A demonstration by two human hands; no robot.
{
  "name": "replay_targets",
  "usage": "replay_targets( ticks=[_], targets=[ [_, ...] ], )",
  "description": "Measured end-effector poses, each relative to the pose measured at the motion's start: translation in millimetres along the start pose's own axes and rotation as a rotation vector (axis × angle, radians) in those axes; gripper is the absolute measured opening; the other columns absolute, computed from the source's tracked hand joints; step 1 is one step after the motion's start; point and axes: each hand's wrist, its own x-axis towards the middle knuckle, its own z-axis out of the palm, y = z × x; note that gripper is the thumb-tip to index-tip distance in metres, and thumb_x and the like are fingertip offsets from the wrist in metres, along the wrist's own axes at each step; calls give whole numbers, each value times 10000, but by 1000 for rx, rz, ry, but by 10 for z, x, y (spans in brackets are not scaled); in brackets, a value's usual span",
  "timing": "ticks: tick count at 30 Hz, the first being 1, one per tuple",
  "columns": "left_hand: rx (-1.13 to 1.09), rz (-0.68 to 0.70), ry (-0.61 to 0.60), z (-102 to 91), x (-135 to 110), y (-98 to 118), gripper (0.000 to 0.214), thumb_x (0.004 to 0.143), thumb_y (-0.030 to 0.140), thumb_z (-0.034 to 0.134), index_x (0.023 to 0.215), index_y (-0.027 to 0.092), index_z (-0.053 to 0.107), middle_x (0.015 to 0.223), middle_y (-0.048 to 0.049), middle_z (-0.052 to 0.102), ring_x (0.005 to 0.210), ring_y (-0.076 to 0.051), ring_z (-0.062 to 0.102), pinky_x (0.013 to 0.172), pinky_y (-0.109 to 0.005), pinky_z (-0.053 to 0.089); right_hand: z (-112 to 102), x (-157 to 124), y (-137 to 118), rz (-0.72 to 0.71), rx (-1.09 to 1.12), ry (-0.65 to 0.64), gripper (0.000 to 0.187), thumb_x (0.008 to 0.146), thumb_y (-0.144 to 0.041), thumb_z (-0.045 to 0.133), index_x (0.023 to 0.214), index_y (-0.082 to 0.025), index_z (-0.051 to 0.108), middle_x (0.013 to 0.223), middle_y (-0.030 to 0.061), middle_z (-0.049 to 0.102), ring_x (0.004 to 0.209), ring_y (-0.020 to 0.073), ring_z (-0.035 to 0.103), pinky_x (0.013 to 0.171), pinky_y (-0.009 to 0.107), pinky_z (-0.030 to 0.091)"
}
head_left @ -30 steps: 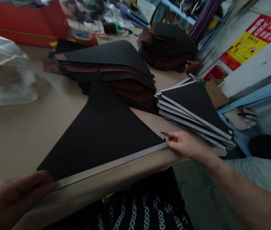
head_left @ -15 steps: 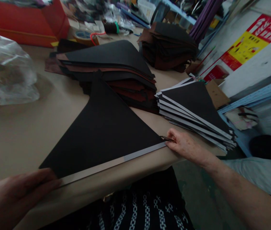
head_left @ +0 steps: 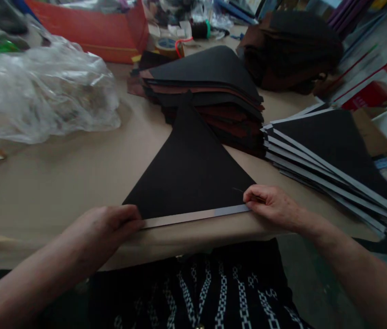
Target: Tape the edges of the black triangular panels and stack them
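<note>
A black triangular sheet (head_left: 190, 169) lies flat at the near edge of the tan table (head_left: 77, 173), point away from me. Along its near edge runs a pale grey strip (head_left: 193, 215). My left hand (head_left: 106, 226) rests closed on the strip's left end, fingers pressed down on it. My right hand (head_left: 270, 205) is closed at the right corner of the sheet, pinching the strip's right end; a thin dark blade-like tip shows just above its fingers.
A stack of black and brown sheets (head_left: 207, 91) lies behind the triangle. Black sheets with grey edges (head_left: 326, 155) are fanned at the right. A crumpled clear plastic bag (head_left: 43, 96) sits at left, a red box (head_left: 94, 27) behind it, a dark pile (head_left: 289, 45) far right.
The view has swung left and down, so the sheet sits centred. My left hand now shows fully on the strip's left end. My right hand has closed down onto the right corner.
</note>
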Motion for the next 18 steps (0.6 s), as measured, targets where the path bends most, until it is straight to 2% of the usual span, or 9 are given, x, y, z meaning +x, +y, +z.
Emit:
replay_targets(
  ticks=[3, 7, 11, 15, 18],
  targets=[
    [-85, 46, 15, 0, -30, -125, 344, 781, 422, 420, 676, 163, 622, 554, 22, 523, 534, -97, 456, 519, -190, 293, 60, 23, 37, -22, -119, -10, 120, 807, -174, 475, 835, -189, 591, 786, 9, 601, 681, 122, 528, 627, 248, 379],
    [-161, 33, -8, -13, -107, -442, 338, 800, 419, 456, 667, 143, 598, 564, 45, 461, 551, -71, 399, 531, -167, 273, 50, 3, 1, -9, -173, -20, 117, 841, -216, 465, 824, -198, 579, 791, 12, 607, 703, 135, 554, 647, 257, 404],
    [-178, -63, -14, -142, -250, -794, 314, 794, 403, 474, 672, 142, 597, 557, 56, 429, 560, -69, 387, 543, -166, 261, 50, -1, 27, -4, -187, -18, 123, 834, -258, 476, 819, -209, 588, 776, 23, 622, 695, 157, 578, 635, 274, 431],
    [-254, -179, -45, -344, -433, -1145, 284, 753, 394, 497, 701, 136, 605, 580, 62, 470, 599, -72, 417, 582, -149, 286, 55, 3, 68, 15, -166, -18, 144, 822, -314, 493, 810, -229, 608, 759, 48, 641, 674, 183, 599, 613, 301, 458],
    [-247, -260, -22, -485, -564, -1421, 266, 730, 366, 515, 725, 122, 622, 592, 67, 509, 632, -76, 452, 629, -145, 322, 32, 9, 22, 67, -148, -21, 138, 809, -318, 512, 803, -256, 636, 774, 71, 663, 674, 184, 616, 607, 296, 470]
  ],
)
